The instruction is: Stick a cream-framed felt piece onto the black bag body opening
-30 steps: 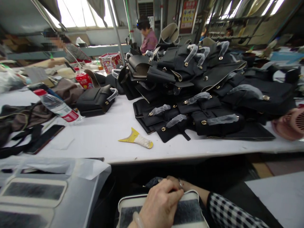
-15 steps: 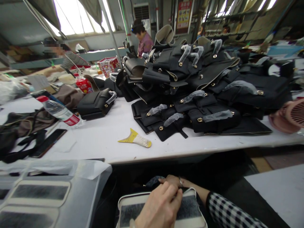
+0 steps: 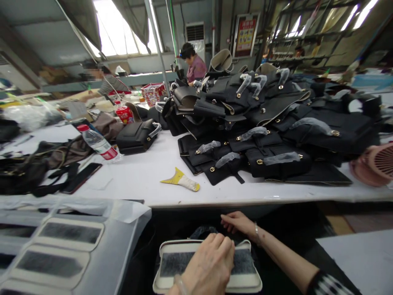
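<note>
A cream rounded-rectangle bag panel (image 3: 245,282) with a dark grey fuzzy strip across it sits low in front of me, below the table edge. My left hand (image 3: 211,258) lies over its middle, fingers curled down at its far edge; the fingertips are hidden. Beyond that edge, my right hand (image 3: 238,224) is raised clear of the panel, thumb and fingers drawn together. Whether something thin is between them cannot be made out. Crumpled clear plastic wrap (image 3: 202,232) shows just past the panel, against dark material.
Black bags (image 3: 276,162) with plastic-wrapped handles are heaped on the white table (image 3: 138,180). A yellow-and-white forked tool (image 3: 181,180), a bottle (image 3: 98,143), a phone (image 3: 82,178) and a pink fan (image 3: 373,164) lie around. More panels (image 3: 70,233) rest at left. Two people work beyond.
My right hand has moved away from my left hand, up and to the right, its forearm now more exposed. My left hand stays on the panel. The view has shifted slightly.
</note>
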### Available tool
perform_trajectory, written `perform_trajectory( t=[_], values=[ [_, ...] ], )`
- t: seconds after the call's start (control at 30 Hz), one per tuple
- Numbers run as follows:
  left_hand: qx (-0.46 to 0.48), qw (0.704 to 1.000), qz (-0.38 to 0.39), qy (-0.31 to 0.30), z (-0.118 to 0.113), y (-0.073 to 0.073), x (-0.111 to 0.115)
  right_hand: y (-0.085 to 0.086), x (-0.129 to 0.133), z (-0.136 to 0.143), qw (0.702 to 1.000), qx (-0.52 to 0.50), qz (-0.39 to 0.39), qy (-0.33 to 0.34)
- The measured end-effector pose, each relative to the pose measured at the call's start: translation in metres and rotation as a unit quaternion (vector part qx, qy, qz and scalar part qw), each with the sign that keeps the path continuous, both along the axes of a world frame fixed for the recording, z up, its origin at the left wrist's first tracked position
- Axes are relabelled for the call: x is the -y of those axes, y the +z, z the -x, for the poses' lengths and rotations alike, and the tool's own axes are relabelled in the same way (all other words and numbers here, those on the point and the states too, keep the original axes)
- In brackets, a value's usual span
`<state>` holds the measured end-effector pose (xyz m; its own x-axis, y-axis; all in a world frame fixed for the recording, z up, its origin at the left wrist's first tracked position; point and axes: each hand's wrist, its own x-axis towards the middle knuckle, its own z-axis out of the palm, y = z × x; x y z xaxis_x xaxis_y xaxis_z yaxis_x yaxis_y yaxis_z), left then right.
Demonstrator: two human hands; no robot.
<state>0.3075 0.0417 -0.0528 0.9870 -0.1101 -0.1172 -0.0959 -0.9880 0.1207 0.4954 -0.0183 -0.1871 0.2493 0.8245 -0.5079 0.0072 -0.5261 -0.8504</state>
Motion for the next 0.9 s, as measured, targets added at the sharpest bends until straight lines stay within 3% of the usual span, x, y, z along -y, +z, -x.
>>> perform_trajectory(
  t=[0.17, 0.3, 0.6, 0.8, 0.9],
  values=[
    [0.032, 0.999, 0.011, 0.022, 0.005, 0.007, 0.002, 0.082, 0.029, -0.015, 0.995, 0.038, -0.045, 0.087],
    [0.041, 0.999, 0.014, 0.022, 0.009, 0.006, 0.004, 0.114, 0.035, -0.008, 0.984, 0.094, -0.053, 0.143],
    [0.059, 0.998, -0.029, 0.011, 0.014, -0.001, 0.010, 0.118, 0.032, 0.005, 0.967, 0.135, -0.037, 0.213],
    [0.051, 0.998, 0.013, 0.018, 0.016, -0.002, 0.008, 0.118, 0.029, 0.008, 0.965, 0.146, 0.004, 0.218],
    [0.059, 0.995, 0.058, 0.051, 0.018, -0.005, 0.004, 0.124, 0.031, 0.009, 0.960, 0.172, 0.008, 0.221]
  ],
)
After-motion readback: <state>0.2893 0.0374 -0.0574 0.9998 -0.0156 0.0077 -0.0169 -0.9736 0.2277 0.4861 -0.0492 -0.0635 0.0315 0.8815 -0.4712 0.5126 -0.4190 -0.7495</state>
